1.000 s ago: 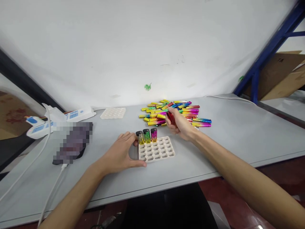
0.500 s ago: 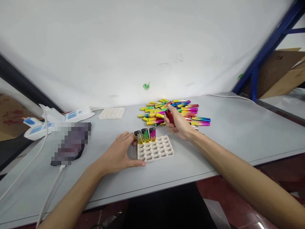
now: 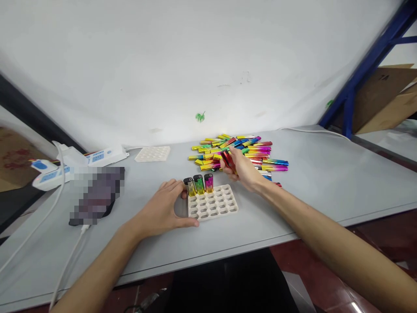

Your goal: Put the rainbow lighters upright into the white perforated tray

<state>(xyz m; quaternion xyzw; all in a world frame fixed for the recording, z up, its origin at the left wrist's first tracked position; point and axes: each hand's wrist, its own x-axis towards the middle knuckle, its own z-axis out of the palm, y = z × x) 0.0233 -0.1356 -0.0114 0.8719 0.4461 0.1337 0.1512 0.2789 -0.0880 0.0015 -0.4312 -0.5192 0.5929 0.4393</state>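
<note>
My left hand (image 3: 167,206) braces the left side of a white tray (image 3: 230,202) with rows of slots. Its thumb lies along the front corner and its fingers curl at the back corner. Three lighters with black tops stand upright in the back row: a clear-yellow lighter (image 3: 190,188), a green lighter (image 3: 199,186) and a pink lighter (image 3: 209,184). Above the table, behind the tray, my right hand (image 3: 243,169) is closed around a red lighter (image 3: 229,160), its dark top tilted up and left. Beyond that hand spreads a pile of shiny multicoloured lighters (image 3: 259,150), partly hidden by it.
Another white slotted tray (image 3: 153,154) lies at the back left. Further left are power strips (image 3: 97,156) with cables and a blurred-out dark device (image 3: 100,195) on a charging cord. A white wall (image 3: 182,65) rises behind the table (image 3: 319,182).
My right hand has shifted slightly, and the red lighter in it has turned so that more of its body shows. My left hand and the tray have stayed put.
</note>
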